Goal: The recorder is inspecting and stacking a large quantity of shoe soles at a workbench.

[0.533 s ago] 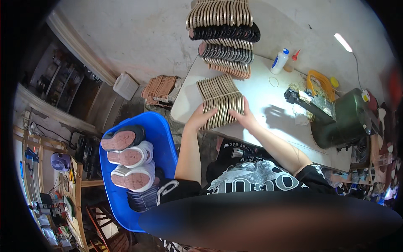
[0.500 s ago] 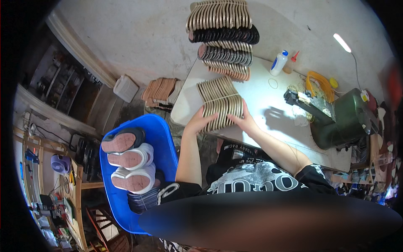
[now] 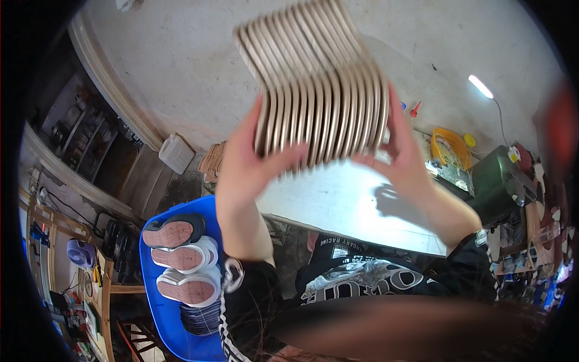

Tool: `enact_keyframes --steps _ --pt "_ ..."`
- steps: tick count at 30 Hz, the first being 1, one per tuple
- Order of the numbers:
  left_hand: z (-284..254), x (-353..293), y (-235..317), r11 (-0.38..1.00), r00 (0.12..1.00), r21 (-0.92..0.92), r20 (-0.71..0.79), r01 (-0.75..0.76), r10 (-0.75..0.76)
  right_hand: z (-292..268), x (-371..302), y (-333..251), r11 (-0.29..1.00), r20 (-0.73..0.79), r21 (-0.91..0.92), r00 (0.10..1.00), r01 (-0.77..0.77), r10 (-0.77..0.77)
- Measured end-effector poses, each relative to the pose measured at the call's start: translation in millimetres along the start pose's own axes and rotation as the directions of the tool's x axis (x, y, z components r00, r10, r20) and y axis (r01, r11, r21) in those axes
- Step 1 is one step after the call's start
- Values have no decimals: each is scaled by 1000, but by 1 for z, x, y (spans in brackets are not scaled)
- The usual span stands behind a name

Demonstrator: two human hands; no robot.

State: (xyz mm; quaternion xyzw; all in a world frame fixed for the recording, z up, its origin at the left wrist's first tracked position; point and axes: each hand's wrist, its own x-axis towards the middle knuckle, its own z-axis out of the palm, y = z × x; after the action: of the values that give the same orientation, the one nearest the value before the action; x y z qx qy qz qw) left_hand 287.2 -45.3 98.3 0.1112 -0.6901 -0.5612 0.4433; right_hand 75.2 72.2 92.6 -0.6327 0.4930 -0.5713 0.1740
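A thick stack of gold-edged shoe soles [image 3: 319, 108] is lifted above the table, close before me. My left hand [image 3: 244, 160] clasps its left side, the thumb lying across the near ends. From the other side my right hand [image 3: 405, 154] grips the stack, fingers behind its right end and thumb at the lower edge. The soles stand side by side, pressed together, their upper part curving away to the left. They hide most of what lies behind them on the white table [image 3: 325, 196].
Left of me a blue tub [image 3: 158, 317] holds several shoes [image 3: 181, 259] with pink insoles. A white jug [image 3: 177, 154] stands by the doorway. A dark green machine [image 3: 497, 178], a yellow basket [image 3: 443, 140] and a lit lamp [image 3: 480, 87] are at the right.
Both hands have raised the stack of soles off the table, up and toward me, so it looks larger. The other rows of soles at the back are no longer visible.
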Motion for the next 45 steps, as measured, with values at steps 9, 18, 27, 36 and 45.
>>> enact_keyframes --steps 9,18,27,36,45 --pt "-65 223 -54 978 981 107 64 177 -184 -64 181 91 972 -112 -164 982 -171 154" --pt "-61 222 -97 990 991 -33 23 136 -135 -49 183 109 982 -245 -149 966 -117 78" --pt "-69 226 -106 988 990 69 8 138 -139 -45 183 125 900 -218 -379 966 -217 142" --pt "-56 213 -113 991 997 -110 -5 81 -82 -40 142 118 880 -299 -459 954 -121 -25" --pt "-69 146 -131 955 948 295 -298 -22 114 -11 46 85 758 58 -643 994 105 -89"
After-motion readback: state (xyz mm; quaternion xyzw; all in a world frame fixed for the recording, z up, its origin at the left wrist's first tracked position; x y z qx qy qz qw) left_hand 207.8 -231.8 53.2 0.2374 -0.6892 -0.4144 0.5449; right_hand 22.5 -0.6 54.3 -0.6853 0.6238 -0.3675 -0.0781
